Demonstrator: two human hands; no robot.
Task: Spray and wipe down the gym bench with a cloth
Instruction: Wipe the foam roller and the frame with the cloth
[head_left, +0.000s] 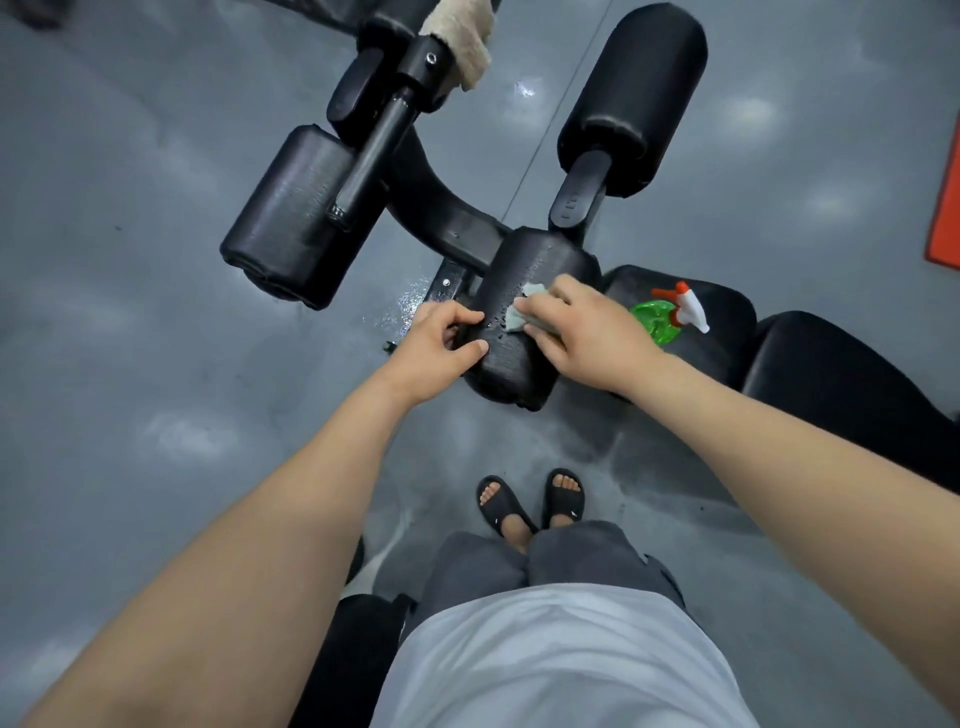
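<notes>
Head view: right hand (587, 338) fingers (545, 305) curl over the cloth (515, 318), pressing it onto the wet bench pad (519, 374). Left hand (439, 351) fingers (460, 316) grip the pad's end beside them. Spray bottle (670, 314) lies right of them.

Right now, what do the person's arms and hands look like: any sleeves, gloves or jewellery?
Both arms are bare to the frame edge, with no sleeves in view. The left hand and right hand wear no gloves, and no watch, ring or band shows. Otherwise worn: a pale grey shirt, dark grey trousers and black slide sandals.
</notes>
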